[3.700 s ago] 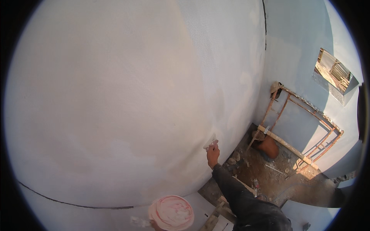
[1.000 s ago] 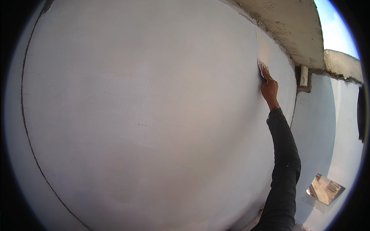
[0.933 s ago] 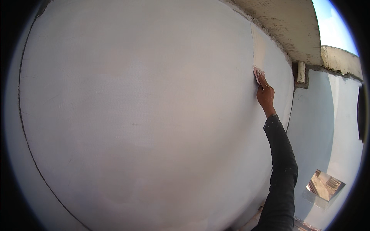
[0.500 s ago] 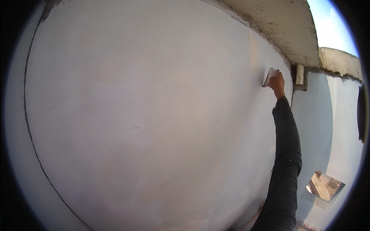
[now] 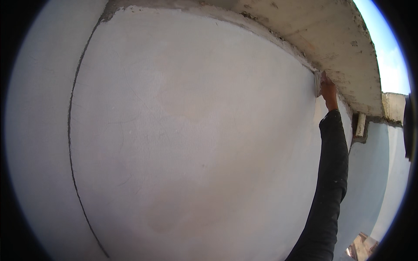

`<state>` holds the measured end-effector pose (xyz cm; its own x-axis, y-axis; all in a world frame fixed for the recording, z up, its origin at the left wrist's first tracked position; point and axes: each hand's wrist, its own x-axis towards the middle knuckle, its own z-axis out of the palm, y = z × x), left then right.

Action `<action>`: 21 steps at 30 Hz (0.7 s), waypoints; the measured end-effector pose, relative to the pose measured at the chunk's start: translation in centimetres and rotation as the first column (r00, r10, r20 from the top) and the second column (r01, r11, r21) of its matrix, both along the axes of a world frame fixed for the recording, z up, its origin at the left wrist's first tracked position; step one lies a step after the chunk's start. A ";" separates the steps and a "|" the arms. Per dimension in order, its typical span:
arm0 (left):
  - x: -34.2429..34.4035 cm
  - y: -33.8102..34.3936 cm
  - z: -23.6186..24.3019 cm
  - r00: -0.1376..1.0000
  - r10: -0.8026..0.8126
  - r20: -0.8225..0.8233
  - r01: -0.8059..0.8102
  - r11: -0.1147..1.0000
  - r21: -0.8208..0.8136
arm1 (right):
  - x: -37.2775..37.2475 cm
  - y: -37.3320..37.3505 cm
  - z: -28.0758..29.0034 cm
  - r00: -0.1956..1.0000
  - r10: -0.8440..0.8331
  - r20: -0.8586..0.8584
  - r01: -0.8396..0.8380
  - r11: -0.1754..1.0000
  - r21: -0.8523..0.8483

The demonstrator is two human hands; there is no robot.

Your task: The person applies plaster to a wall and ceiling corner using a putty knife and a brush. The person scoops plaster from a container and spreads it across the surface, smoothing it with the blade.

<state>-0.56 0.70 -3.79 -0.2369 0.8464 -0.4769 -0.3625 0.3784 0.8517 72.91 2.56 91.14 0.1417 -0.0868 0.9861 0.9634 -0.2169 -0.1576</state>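
Note:
My right hand (image 5: 329,93) is raised high at the upper right, its fingers closed round a putty knife (image 5: 318,85). The wide, pale blade lies against the white wall (image 5: 187,130), close under the overhanging concrete slab (image 5: 344,56). A black sleeve covers the outstretched arm. Just below the blade runs a cream-coloured strip on the wall. My left hand is out of the picture.
A dark vertical crack (image 5: 69,130) runs down the wall's left side. Right of my arm, a short pipe stub (image 5: 360,125) sits in a rough corner under the slab. Beyond stands a pale blue wall (image 5: 370,174). A dark object (image 5: 408,130) shows at the right rim.
My right hand has carried the putty knife up the wall to the slab's underside. The view has tilted upward and shifted left, showing more of the slab.

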 end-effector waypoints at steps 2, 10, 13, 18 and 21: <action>-0.3 0.0 0.1 0.998 -0.033 -0.046 0.034 0.999 0.028 | -2.7 0.5 -1.0 0.993 0.093 0.071 -0.091 0.995 -0.030; -1.7 0.3 -0.5 0.816 -0.210 -0.538 0.368 0.907 0.206 | -9.1 -0.5 -9.6 0.891 0.047 0.451 0.078 0.964 -0.256; -1.1 0.8 -0.2 0.935 -0.168 -0.312 0.231 0.957 0.177 | -7.8 -1.2 -15.2 0.815 0.004 0.580 0.168 0.955 -0.243; -1.0 1.0 0.5 0.989 -0.078 -0.125 0.095 0.985 0.142 | -6.3 -5.2 -23.5 0.876 0.110 0.470 0.143 0.870 -0.471; -1.2 0.8 1.1 0.998 -0.035 -0.060 0.043 0.990 0.138 | -2.7 -6.2 -20.2 0.979 -0.023 0.201 0.052 0.989 -0.140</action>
<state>-1.73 1.54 -2.68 -0.2264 0.9126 -0.3405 -0.2987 0.2677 0.9160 70.17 -3.65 70.96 -0.0588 0.0562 0.9967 0.9630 -0.2600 0.0715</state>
